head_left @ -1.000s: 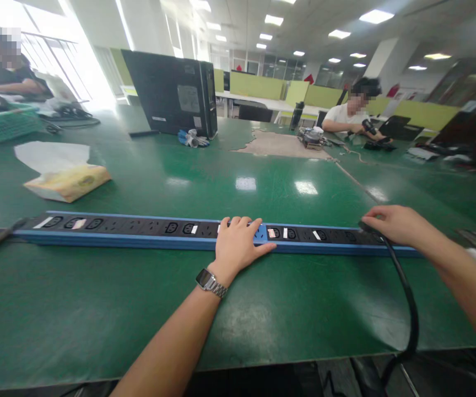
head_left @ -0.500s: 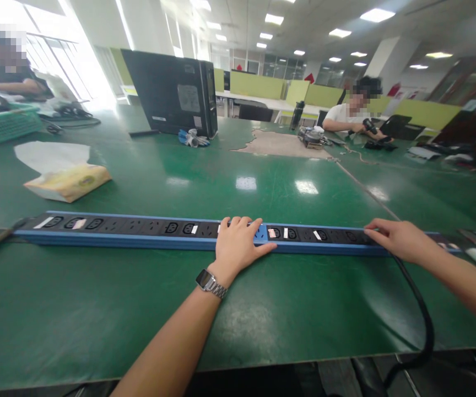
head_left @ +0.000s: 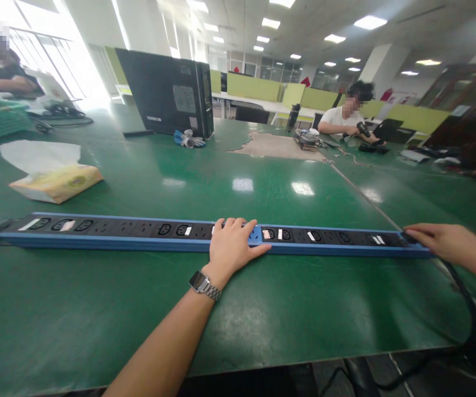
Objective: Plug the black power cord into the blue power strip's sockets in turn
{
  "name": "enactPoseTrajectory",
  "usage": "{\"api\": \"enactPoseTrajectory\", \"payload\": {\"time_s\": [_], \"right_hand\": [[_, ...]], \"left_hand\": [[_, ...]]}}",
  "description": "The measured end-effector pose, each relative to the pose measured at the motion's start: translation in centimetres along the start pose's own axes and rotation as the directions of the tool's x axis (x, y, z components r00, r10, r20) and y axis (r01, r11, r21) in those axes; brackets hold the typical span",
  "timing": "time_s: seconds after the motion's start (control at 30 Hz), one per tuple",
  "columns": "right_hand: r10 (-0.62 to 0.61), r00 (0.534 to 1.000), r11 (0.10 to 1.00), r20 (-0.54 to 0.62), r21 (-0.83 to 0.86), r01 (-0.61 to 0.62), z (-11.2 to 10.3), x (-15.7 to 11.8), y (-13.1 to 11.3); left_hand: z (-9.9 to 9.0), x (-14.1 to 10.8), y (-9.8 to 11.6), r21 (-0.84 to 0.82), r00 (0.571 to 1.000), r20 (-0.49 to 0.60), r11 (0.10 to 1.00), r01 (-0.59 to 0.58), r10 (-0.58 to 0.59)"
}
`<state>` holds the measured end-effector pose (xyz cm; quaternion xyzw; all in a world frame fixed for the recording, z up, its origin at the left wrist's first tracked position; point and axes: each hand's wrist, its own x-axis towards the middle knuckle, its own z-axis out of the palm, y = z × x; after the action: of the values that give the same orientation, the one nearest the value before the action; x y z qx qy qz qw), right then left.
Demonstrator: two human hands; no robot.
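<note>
A long blue-and-black power strip [head_left: 114, 236] lies across the green table, its face full of sockets, some with white stickers. Over its middle, beside the blue section, rests my left hand [head_left: 230, 245], fingers at the far edge and thumb at the near side, gripping the strip. At the strip's right end my right hand [head_left: 448, 242] is closed on a black plug [head_left: 408, 238]. From it a thick black cable [head_left: 471, 298] drops over the table's front edge. Whether the plug sits in a socket I cannot tell; my fingers partly hide it.
A tissue pack [head_left: 60, 182] lies behind the strip at left. Farther back stand a black computer case [head_left: 167, 94] and gloves [head_left: 189, 139]. A green basket [head_left: 2, 121] is at far left. One person [head_left: 343, 118] handles a dark device at right; another sits at left.
My right hand has moved right along the strip with the plug and cable, uncovering sockets there. My left hand stays on the strip. The view has shifted slightly.
</note>
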<state>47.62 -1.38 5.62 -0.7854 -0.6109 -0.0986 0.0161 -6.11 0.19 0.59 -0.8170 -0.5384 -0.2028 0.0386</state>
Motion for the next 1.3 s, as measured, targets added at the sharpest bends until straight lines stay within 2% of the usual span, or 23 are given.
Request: {"api": "enactPoseTrajectory", "payload": {"time_s": [0.1,0.23,0.33,0.43,0.5,0.57,0.6,0.63,0.7,0.8,0.9,1.1,1.3], "right_hand": [[0.06,0.98,0.994,0.191,0.082,-0.077,0.7,-0.4,-1.0],[0.134,0.958,0.983,0.254,0.087,-0.16,1.4,-1.1,-2.8],[0.156,0.963,0.98,0.221,0.084,-0.178,1.3,-1.2,-3.3],[0.217,0.975,0.972,0.054,0.078,-0.221,-0.2,-1.2,-4.0],[0.235,0.972,0.965,-0.004,0.12,-0.233,-1.4,-1.5,-5.4],[0.105,0.993,0.979,0.057,0.169,-0.114,-1.9,-2.0,-7.7],[-0.017,0.993,0.981,0.116,0.193,-0.005,-1.9,-2.3,-9.1],[-0.066,0.986,0.982,0.153,0.186,0.037,-1.7,-2.6,-10.5],[-0.078,0.981,0.989,0.176,0.14,0.054,-1.0,-3.0,-12.8],[-0.002,0.989,1.0,0.149,-0.009,0.004,-0.3,-3.4,-14.8],[0.051,0.992,0.994,0.119,-0.101,-0.039,-0.3,-3.6,-15.1],[0.07,0.996,0.998,0.056,0.001,-0.07,0.1,-3.9,-14.6],[0.014,0.992,0.994,0.127,-0.111,0.0,0.5,-4.0,-16.3]], "left_hand": [[0.0,0.0,0.0,0.001,1.0,0.01,1.0,0.007,-0.007],[0.0,0.0,0.0,0.0,1.0,0.006,1.0,0.013,-0.013],[0.1,0.0,-0.1,0.002,1.0,-0.003,1.0,0.012,-0.011],[0.1,0.0,-0.1,0.001,1.0,-0.006,1.0,0.004,-0.004],[0.1,0.0,-0.1,0.003,1.0,-0.009,1.0,0.007,-0.007],[0.0,0.0,-0.1,0.005,1.0,-0.012,1.0,0.012,-0.012],[0.0,0.0,-0.1,0.004,1.0,-0.013,1.0,0.012,-0.012],[-0.1,0.0,-0.1,0.001,1.0,-0.013,1.0,0.01,-0.01],[-0.1,-0.1,-0.1,-0.009,1.0,-0.014,1.0,0.004,-0.004],[-0.1,-0.2,-0.1,-0.023,1.0,-0.018,1.0,0.007,-0.007],[-0.1,-0.2,-0.1,-0.031,1.0,-0.017,1.0,0.007,-0.008],[-0.1,-0.2,-0.2,-0.048,1.0,-0.023,0.999,0.016,-0.017],[-0.2,-0.2,-0.1,-0.067,1.0,0.0,0.997,0.031,-0.031]]}}
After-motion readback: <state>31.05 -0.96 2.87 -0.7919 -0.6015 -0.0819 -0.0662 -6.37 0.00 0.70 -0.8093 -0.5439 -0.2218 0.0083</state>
